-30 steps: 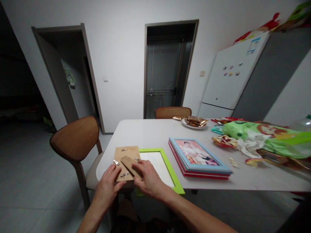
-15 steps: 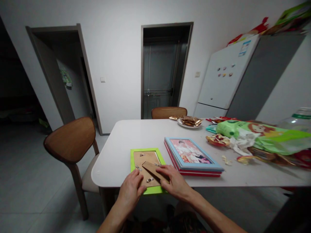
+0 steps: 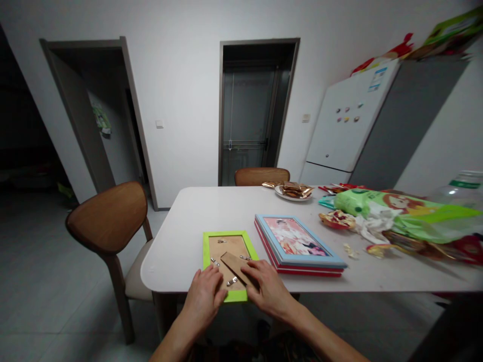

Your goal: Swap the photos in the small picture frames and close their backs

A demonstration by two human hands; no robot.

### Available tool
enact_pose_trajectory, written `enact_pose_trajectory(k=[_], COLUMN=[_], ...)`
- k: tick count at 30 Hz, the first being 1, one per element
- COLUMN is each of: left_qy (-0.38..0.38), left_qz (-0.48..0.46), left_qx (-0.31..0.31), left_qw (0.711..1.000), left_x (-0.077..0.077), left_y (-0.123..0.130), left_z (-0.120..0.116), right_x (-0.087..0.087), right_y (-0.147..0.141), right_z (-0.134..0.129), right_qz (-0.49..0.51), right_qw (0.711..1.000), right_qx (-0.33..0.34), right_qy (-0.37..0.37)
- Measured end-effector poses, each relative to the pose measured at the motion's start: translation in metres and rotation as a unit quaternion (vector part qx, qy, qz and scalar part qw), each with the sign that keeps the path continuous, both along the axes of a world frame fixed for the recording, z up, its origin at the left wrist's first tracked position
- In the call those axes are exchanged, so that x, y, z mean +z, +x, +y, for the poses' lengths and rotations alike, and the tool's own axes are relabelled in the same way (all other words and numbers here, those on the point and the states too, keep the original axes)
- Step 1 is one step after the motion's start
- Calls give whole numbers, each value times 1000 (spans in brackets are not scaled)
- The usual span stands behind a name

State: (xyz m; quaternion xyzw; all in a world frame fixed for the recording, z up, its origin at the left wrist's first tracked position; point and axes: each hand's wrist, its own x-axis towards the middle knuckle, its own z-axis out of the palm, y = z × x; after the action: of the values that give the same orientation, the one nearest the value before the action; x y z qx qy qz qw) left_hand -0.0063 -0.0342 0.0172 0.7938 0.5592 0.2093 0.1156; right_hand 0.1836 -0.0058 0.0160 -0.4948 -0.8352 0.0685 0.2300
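A lime-green photo frame (image 3: 237, 296) lies face down at the table's front edge. Its brown backing board (image 3: 224, 251) shows metal clips and a hanging hook. Across the board slants a brown stand leg (image 3: 233, 261). My left hand (image 3: 206, 292) grips the lower left corner, fingers over the side and thumb near the bottom clip. At the lower right, my right hand (image 3: 268, 287) holds the frame with its fingers over the stand leg's lower end. My palms hide both bottom corners.
Right of the hands is a stack of photo frames (image 3: 302, 241), light blue over red. Beyond are a plate (image 3: 298, 197) of brown packets, an opened pomegranate (image 3: 337, 219), tissues (image 3: 373, 223) and a green bag (image 3: 426, 211). A wooden chair (image 3: 109, 216) stands left.
The stand leg, tilted up a little before, lies flatter against the backing. My right hand's fingers have shifted slightly down over it. The left hand stays nearly in place.
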Motion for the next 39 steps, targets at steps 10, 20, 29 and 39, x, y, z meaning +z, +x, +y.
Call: enact_pose_trajectory(k=[10, 20, 29, 39], left_qy=[-6, -10, -10, -13], left_qz=[-10, -14, -14, -11], left_qx=[-21, -12, -16, -8], left_qw=[1000, 1000, 1000, 1000], left_x=[-2, -3, -9, -9], left_y=[3, 4, 1, 2], left_z=[-7, -5, -4, -1], right_x=[2, 1, -2, -4], right_y=[-5, 1, 3, 0], right_z=[31, 43, 61, 61], right_qz=[-68, -47, -6, 13], right_qw=[995, 997, 994, 988], right_qx=[-68, -60, -112, -142], right_qy=[10, 0, -17, -53])
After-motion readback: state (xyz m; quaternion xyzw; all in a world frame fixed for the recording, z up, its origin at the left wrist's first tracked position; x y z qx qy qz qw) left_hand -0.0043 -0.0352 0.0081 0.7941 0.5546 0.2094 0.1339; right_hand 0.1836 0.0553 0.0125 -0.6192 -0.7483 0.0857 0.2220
